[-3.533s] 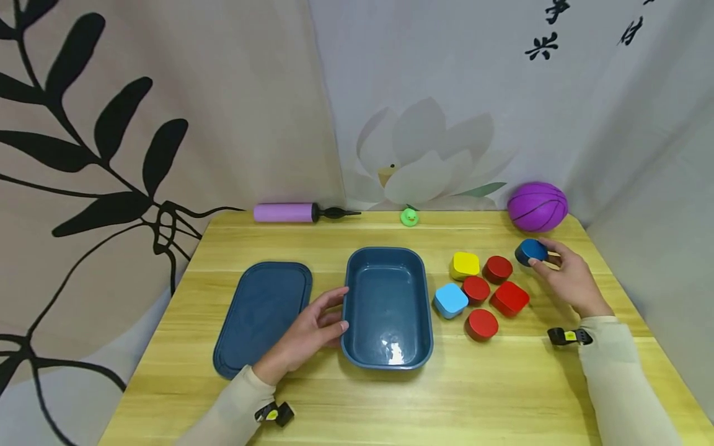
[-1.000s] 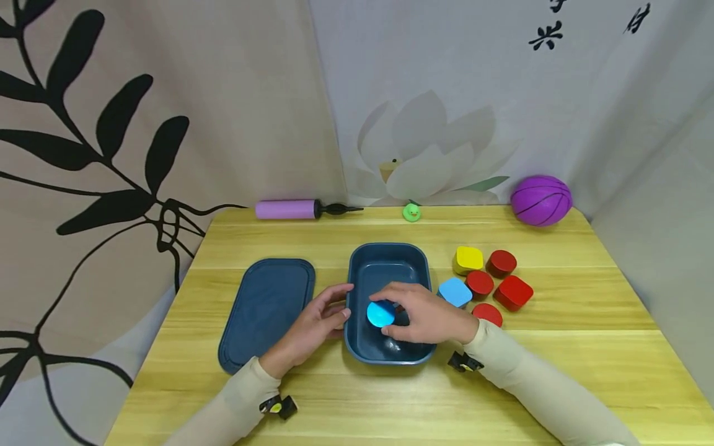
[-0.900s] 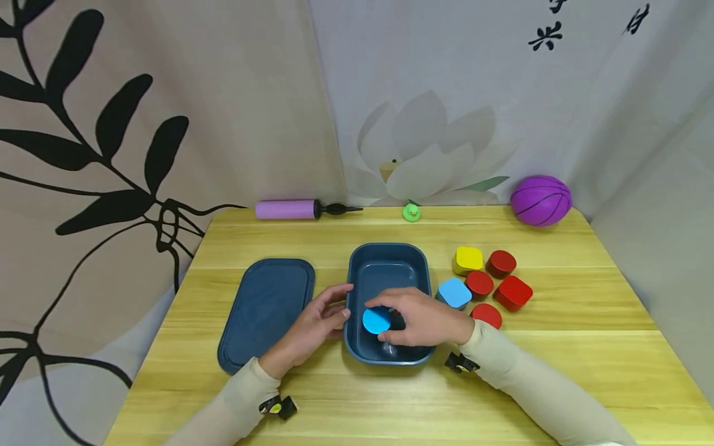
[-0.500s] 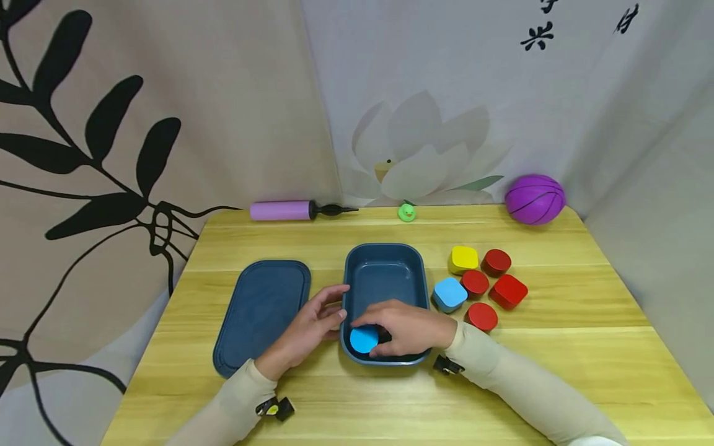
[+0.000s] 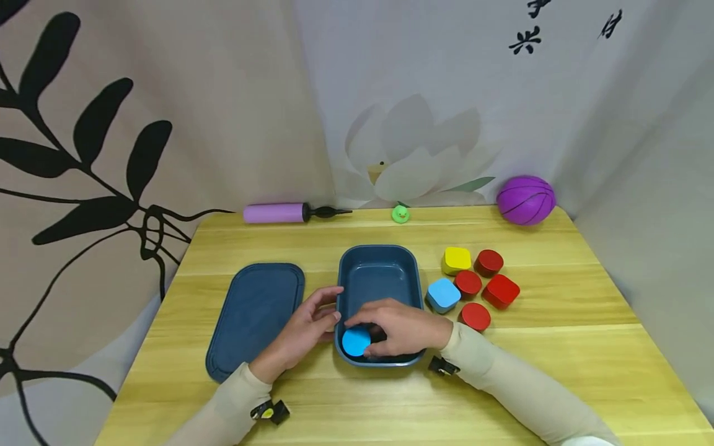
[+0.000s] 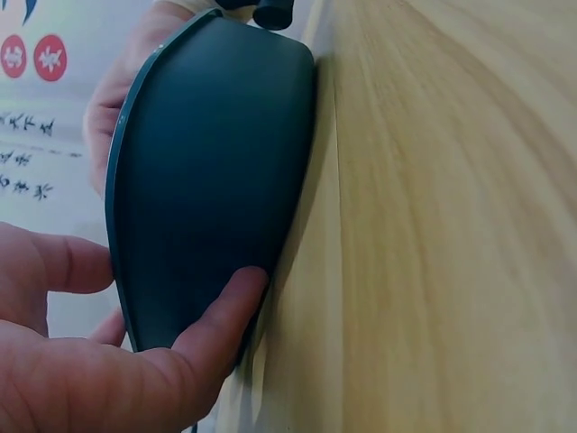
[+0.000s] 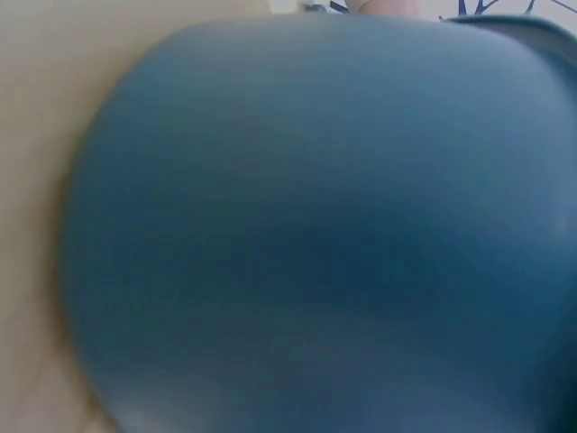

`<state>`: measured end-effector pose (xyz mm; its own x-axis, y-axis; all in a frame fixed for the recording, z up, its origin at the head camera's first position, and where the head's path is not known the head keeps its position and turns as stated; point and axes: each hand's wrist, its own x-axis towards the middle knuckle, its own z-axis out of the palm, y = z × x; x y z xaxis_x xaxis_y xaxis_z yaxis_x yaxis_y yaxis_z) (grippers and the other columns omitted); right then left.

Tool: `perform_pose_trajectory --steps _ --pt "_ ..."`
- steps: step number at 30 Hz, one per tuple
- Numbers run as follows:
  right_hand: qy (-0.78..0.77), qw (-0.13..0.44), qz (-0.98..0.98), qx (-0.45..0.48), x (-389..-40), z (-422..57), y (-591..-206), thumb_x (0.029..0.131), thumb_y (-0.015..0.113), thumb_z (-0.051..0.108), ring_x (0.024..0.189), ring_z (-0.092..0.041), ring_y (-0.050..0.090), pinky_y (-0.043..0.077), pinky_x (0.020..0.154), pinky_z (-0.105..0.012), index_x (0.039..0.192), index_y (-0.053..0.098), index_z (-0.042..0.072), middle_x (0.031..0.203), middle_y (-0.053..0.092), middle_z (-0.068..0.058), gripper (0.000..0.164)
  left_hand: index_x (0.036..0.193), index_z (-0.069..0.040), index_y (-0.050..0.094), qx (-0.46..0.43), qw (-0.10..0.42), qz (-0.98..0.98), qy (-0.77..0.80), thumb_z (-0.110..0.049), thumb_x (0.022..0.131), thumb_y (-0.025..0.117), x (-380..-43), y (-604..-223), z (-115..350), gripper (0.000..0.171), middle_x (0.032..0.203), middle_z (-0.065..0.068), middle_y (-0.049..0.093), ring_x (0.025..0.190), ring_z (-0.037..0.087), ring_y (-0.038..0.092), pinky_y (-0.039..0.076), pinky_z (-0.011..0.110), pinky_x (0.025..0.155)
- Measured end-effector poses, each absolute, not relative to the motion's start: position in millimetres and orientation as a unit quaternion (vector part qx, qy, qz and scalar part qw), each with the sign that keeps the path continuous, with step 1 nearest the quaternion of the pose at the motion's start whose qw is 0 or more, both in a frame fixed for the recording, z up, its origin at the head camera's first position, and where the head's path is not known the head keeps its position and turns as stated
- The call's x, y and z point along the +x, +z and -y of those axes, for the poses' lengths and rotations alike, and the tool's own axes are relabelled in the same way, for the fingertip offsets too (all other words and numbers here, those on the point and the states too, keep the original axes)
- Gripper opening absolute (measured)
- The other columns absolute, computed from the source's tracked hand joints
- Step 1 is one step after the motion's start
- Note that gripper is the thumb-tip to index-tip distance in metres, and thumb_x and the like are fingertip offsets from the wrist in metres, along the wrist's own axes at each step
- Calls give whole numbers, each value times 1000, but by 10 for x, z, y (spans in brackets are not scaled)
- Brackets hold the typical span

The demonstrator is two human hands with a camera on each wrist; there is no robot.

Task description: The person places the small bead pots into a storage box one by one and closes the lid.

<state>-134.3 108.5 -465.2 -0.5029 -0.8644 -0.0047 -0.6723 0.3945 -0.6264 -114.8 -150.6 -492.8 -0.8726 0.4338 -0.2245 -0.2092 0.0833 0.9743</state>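
My right hand (image 5: 398, 325) reaches into the dark blue rectangular container (image 5: 379, 279) and holds a blue round block (image 5: 355, 342) between thumb and fingers. The block is low in the container's near left corner; whether it touches the bottom I cannot tell. Beside the left wall is my left hand (image 5: 301, 328), its fingers touching the outside. In the left wrist view one fingertip meets the rim and another digit (image 6: 225, 311) lies along the outer wall (image 6: 207, 180). The container's outside (image 7: 315, 225) fills the right wrist view, hiding the right fingers.
Left of the container lies a flat dark blue lid (image 5: 256, 316). To the right are a yellow block (image 5: 457, 260), a light blue block (image 5: 443, 294) and several red blocks (image 5: 501, 291). Along the back are a purple pump (image 5: 276, 213), a green duck (image 5: 400, 214) and a purple ball (image 5: 526, 200).
The right hand has brought the blue round block from the table's far right into the container, then down to the near left corner. The left hand has stayed at the container's left wall.
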Motion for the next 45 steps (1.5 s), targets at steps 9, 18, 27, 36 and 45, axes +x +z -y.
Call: perform_pose_trajectory --steps 9,18,27,36,45 --pt "-360 131 -804 -454 -1393 -1275 -4560 95 82 24 112 -24 71 62 91 -32 139 67 11 129 72 -8 48 162 -11 36 74 232 -705 667 -12 110 54 -1124 -4918 1488 55 161 21 45 144 42 51 61 44 96" --pt "-393 72 -828 -392 -1443 -1628 -4424 96 81 25 110 -27 74 63 91 -39 140 66 16 134 72 -8 48 160 -13 41 59 222 -714 662 -10 109 55 -1116 -4914 1468 53 162 17 44 146 40 50 61 43 95" --pt "-420 23 -850 -318 -1460 -2024 -4395 99 78 24 115 -24 72 63 91 -37 140 65 12 128 74 -3 45 160 -15 42 53 218 -718 659 -9 108 56 -1117 -4928 1466 53 161 15 45 145 39 50 61 44 95" --pt "-428 -34 -864 -262 -1461 -2433 -4495 98 77 14 111 -27 73 63 90 -43 140 65 9 130 73 -10 44 159 -15 43 56 218 -717 660 -11 108 57 -1117 -4932 1476 53 162 15 44 147 40 49 60 44 97" --pt "-404 -76 -890 -198 -1414 -2805 -4569 98 77 12 105 -24 73 58 92 -21 137 66 5 124 74 -13 42 160 -14 42 58 216 -716 661 -11 108 57 -1112 -4924 1478 54 161 16 44 145 40 50 61 44 95"
